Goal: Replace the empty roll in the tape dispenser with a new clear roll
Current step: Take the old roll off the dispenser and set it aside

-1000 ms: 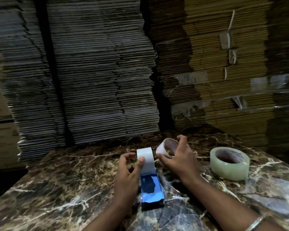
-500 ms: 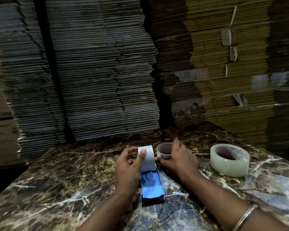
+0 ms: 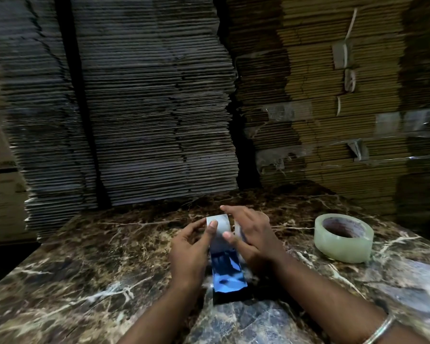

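Gripped by left hand (image 3: 189, 247) on brown marble table (image 3: 85, 269): blue metal tape dispenser (image 3: 225, 266); new clear tape roll (image 3: 343, 237) well apart to the right; right hand (image 3: 248, 232), whether grasping the half-hidden white empty core (image 3: 237, 228) I cannot tell; risk: core snagging, tipping dispenser.

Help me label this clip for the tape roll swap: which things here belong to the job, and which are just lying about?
Job:
- tape dispenser, held by left hand
- empty roll, under right hand
- new clear roll, untouched

Lying about:
- stacked flat cardboard
- marble table
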